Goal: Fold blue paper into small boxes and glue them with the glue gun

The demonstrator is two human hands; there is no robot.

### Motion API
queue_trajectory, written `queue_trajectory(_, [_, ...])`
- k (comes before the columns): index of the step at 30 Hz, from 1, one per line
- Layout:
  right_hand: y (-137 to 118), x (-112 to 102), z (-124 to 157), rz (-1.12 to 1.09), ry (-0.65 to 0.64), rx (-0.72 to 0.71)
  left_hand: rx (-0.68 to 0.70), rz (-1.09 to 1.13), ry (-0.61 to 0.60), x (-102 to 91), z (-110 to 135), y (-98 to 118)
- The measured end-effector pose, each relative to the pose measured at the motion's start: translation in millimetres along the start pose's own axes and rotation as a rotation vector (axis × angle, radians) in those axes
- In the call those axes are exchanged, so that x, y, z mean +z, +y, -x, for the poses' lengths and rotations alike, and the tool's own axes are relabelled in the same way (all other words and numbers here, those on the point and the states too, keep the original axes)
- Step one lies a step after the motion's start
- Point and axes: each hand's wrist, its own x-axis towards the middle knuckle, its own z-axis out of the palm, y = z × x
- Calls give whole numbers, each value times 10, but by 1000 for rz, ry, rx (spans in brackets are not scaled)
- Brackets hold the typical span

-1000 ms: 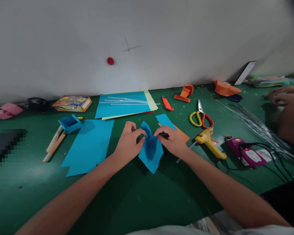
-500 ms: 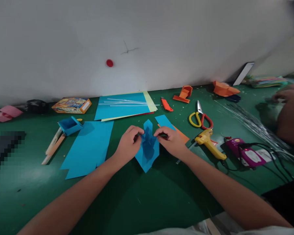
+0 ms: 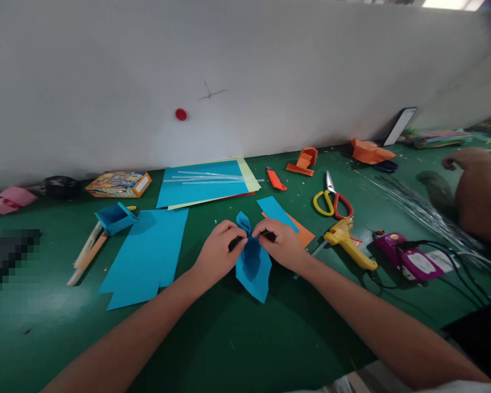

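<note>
A small blue paper piece is pinched between both my hands above the green table. My left hand grips its left side with closed fingers. My right hand grips its right side, fingers closed too. The paper narrows where my fingertips meet and widens to a point toward me. A larger cut blue sheet lies flat to the left of my left hand. A blue and an orange scrap lie just behind my right hand.
A yellow glue gun, scissors and a purple device with black cables lie to the right. A small blue paper box, wooden sticks, stacked paper sheets and an orange knife sit further back. Another person's arm is at far right.
My hands have drawn closer together, squeezing the blue paper narrower at the pinch. The view has shifted slightly downward.
</note>
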Motion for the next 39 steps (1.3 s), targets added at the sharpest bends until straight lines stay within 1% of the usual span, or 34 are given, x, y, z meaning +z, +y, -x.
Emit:
queue_trajectory(2, [14,-7,-4,-9,15,15,-39,4,31,0,-2,-15])
queue_trajectory(4, [26,-15,-5,-26,31,29,-111,47,55,-8,-10,-31])
queue_trajectory(6, [37,-24,-7,-46,47,45,-197,124,49,-20,-22,-44])
queue_trajectory(8, [50,-33,-10,-69,62,61,-248,209,34,-29,-36,-51])
queue_trajectory(14, [78,-45,-25,-153,101,73,-242,467,69,-22,-52,-39])
queue_trajectory(18, [56,-54,-19,-194,108,66,-258,466,107,-4,-53,-44])
queue_trajectory(20, [44,-59,-11,-206,104,64,-259,503,118,5,-55,-44])
queue_trajectory(23, [36,-65,-1,-217,93,57,-268,675,127,13,-61,-28])
queue_trajectory(25, [31,-68,4,-227,82,48,-306,758,119,11,-67,-12])
queue_trajectory(28, [19,-74,6,-249,61,28,-383,815,92,-3,-75,8])
queue_trajectory(30, [8,-85,4,-258,44,20,-416,832,50,-19,-78,16])
queue_trajectory(33, [-2,-110,-6,-266,22,19,-423,793,-31,-47,-82,25])
queue_trajectory(36, [-4,-138,-16,-311,-46,46,-362,704,-87,-71,-89,37])
queue_trajectory(39, [-8,-158,-10,-346,-162,77,-284,613,-123,-80,-96,50])
